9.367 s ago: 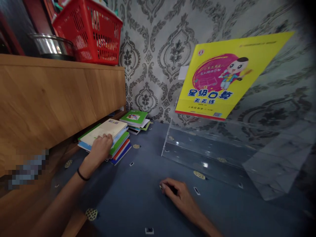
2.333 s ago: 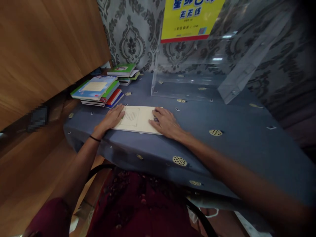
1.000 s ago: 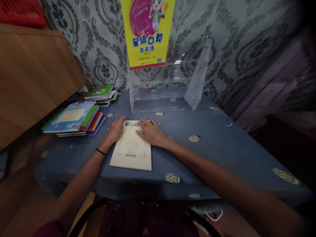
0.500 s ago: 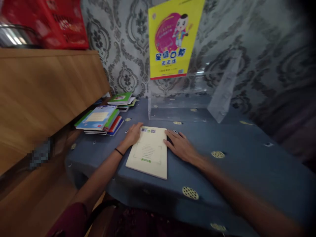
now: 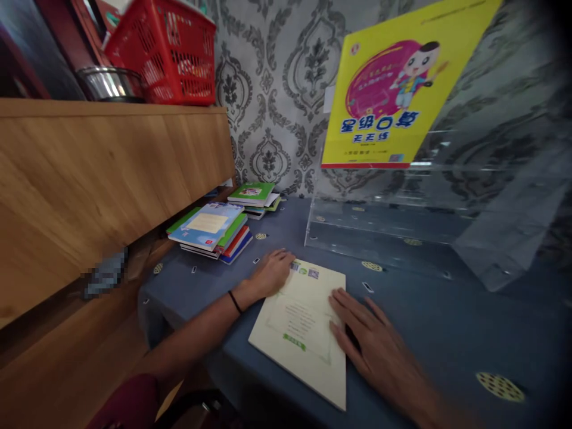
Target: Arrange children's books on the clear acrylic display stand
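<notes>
A cream-coloured book (image 5: 304,339) lies on the blue tablecloth in front of me, with green print and a QR code near its far edge. My left hand (image 5: 272,274) is at its far left corner, fingers bent and close together over the edge. A dark band circles that wrist. My right hand (image 5: 369,333) rests on the right edge, its fingers stretched out and their tips flat on the cover. Beyond the book stands a clear plastic rack (image 5: 379,223) holding a yellow workbook (image 5: 379,89) upright.
A stack of books (image 5: 208,226) sits at the table's left, with a second stack (image 5: 252,196) behind it. A wooden cabinet (image 5: 111,167) borders the left side, carrying a red basket (image 5: 179,53) and a metal pot (image 5: 111,83). Patterned wallpaper (image 5: 268,89) covers the back.
My view has swung left and closer, so things appear further right and more of the basket shows. My right fingertips have moved from the book's far right corner onto its cover.
</notes>
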Action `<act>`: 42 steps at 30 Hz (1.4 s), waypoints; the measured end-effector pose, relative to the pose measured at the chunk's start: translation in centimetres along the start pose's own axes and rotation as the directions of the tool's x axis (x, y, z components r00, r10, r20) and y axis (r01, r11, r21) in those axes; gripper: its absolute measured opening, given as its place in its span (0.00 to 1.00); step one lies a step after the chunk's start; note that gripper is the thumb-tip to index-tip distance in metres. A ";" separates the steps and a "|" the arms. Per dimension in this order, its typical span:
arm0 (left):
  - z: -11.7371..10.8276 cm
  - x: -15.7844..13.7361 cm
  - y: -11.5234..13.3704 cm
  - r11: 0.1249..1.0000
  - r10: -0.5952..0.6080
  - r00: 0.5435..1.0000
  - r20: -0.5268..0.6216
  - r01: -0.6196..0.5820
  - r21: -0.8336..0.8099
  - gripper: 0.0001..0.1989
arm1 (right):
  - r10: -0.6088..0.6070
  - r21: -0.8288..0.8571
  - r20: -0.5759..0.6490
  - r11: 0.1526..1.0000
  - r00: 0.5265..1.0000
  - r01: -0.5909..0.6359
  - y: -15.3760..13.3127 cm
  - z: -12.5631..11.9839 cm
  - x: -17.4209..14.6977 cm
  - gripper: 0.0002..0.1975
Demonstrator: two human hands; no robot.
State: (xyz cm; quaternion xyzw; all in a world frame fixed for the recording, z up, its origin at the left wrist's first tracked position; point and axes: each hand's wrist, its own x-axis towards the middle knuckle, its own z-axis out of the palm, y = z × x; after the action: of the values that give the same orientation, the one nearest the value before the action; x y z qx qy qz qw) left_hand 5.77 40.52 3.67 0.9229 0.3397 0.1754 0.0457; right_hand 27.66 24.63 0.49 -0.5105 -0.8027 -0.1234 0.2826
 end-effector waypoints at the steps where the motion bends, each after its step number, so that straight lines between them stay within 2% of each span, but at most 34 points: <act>1: 0.0 0.0 0.1 1.000 0.000 1.000 0.002 0.000 0.009 0.18 | -0.037 0.009 -0.016 0.999 0.999 0.037 -0.5 -0.3 -0.2 0.25; 4: -0.4 -0.1 0.4 0.999 0.008 1.000 0.003 -0.008 0.032 0.19 | -0.115 0.060 -0.038 0.991 0.993 0.117 -1.9 -1.5 -1.0 0.31; 7: -1.1 -0.2 0.8 0.997 0.036 0.999 0.013 -0.037 0.072 0.19 | -0.175 0.110 -0.001 0.979 0.985 0.174 -2.8 -2.7 -1.5 0.38; 10: -1.6 -0.5 1.7 0.988 0.081 0.996 0.047 -0.087 0.128 0.19 | -0.205 0.133 0.018 0.971 0.979 0.201 -3.1 -3.4 -1.7 0.40; 14: -1.7 -1.6 3.5 0.969 0.241 0.967 0.083 -0.245 0.038 0.17 | -0.154 0.190 0.030 0.971 0.988 0.146 -3.9 -3.8 -1.6 0.37; 17: -1.6 -2.3 4.5 0.948 0.318 0.941 0.118 -0.315 -0.051 0.19 | -0.117 0.245 0.098 0.965 0.988 0.090 -4.6 -4.3 -1.4 0.31; 21: -1.2 -1.5 4.7 0.934 0.353 0.921 0.165 -0.337 -0.115 0.20 | -0.074 0.275 0.180 0.961 0.981 0.022 -4.8 -4.9 -1.2 0.23; 27: -0.4 0.8 5.5 0.913 0.407 0.890 0.203 -0.390 -0.122 0.22 | -0.053 0.284 0.256 0.959 0.965 -0.022 -5.0 -5.4 -1.2 0.21; 36: -0.8 1.1 5.9 0.905 0.422 0.888 0.184 -0.402 -0.137 0.22 | -0.051 0.312 0.270 0.949 0.962 -0.037 -4.7 -5.6 -1.2 0.19; 39: -1.0 1.1 5.3 0.901 0.431 0.885 0.177 -0.413 -0.132 0.22 | -0.056 0.286 0.270 0.958 0.961 -0.024 -3.9 -5.3 -0.7 0.17; 42: -0.9 1.2 4.0 0.913 0.405 0.904 0.138 -0.391 -0.118 0.21 | -0.025 0.237 0.274 0.970 0.961 -0.043 -2.5 -4.6 0.6 0.18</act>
State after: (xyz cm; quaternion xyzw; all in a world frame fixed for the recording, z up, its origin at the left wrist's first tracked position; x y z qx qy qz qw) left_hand 8.70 38.20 5.71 0.9809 0.1313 0.1211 0.0764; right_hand 26.76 21.77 4.76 -0.4882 -0.8408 0.0485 0.2287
